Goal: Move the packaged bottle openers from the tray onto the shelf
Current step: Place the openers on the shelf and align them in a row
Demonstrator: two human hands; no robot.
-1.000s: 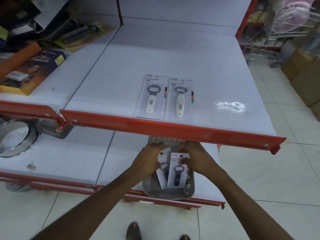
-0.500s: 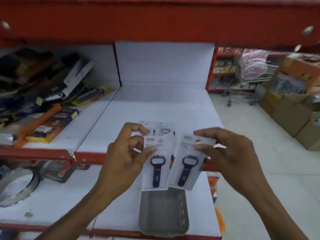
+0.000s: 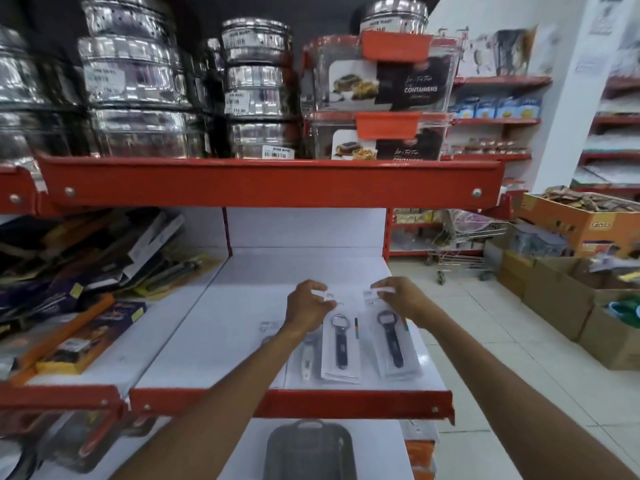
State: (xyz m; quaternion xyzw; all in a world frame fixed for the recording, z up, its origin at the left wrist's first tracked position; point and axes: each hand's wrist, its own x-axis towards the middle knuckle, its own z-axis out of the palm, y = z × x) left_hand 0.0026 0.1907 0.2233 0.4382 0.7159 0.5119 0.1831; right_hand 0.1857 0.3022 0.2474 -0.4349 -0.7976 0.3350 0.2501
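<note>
Openers in clear packs, two dark-handled ones, lie lengthwise on the white shelf [image 3: 214,327], each pinched at its far top edge by a hand. Left hand [image 3: 308,306]: thumb and fingers closed on the top of the left dark opener [image 3: 340,344], fingers curled together. Right hand [image 3: 401,299]: fingertips [image 3: 379,289] pressed on the card top of the right dark opener [image 3: 393,341], thumb under or behind it; how the thumb sits cannot be told. Both packs slope toward the shelf's front edge, their lower ends near the red front rail [image 3: 346,403]; whether those ends touch the shelf or hang just above it is unclear. The two packs sit just beside each other with a narrow gap, toward the shelf's front right corner.

Left of them, partly hidden under the left forearm, a white-handled opener [image 3: 306,358] lies flat on the shelf, with the corner of another pack [image 3: 268,327] beside it.

Below the rail, on the lower shelf, the grey tray [image 3: 308,452] sits at the bottom edge of view; its contents are too blurred to tell.

On the shelf's left side past a seam lie dark boxed goods [image 3: 93,334]. Overhead, steel tins [image 3: 138,98] and container boxes [image 3: 381,84] fill the upper shelf
</note>
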